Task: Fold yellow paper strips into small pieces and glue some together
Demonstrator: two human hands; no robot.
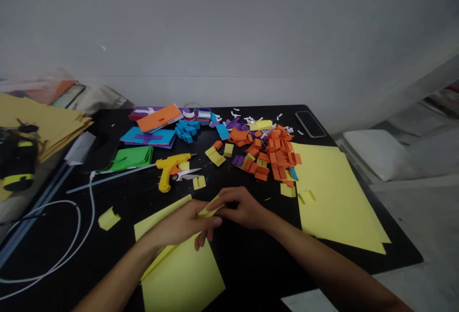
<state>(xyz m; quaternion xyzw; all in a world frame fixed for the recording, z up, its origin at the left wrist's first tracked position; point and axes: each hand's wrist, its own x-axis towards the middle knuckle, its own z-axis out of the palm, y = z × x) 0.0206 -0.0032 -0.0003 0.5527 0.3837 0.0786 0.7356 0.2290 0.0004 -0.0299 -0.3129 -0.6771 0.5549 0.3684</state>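
Between my two hands is a small folded strip of yellow paper (pixel 210 210). My left hand (pixel 190 221) pinches it from the left, with the thumb on top and other fingers below. From the right, the curled fingers of my right hand (pixel 242 207) grip the strip's far end. Beneath my left hand and forearm lies a larger yellow sheet (pixel 186 274), creased across, partly hidden by the arm. Just beyond the hands sits a small folded yellow piece (pixel 199 182).
A yellow glue gun (pixel 168 168) lies beside scissors (pixel 188 173). Folded orange pieces (pixel 279 152) heap at the back right, near large yellow sheets (pixel 330 192) and a phone (pixel 310 124). Green (pixel 132 157) and blue papers (pixel 148 137) stack at back left. A white cable (pixel 77 235) loops left.
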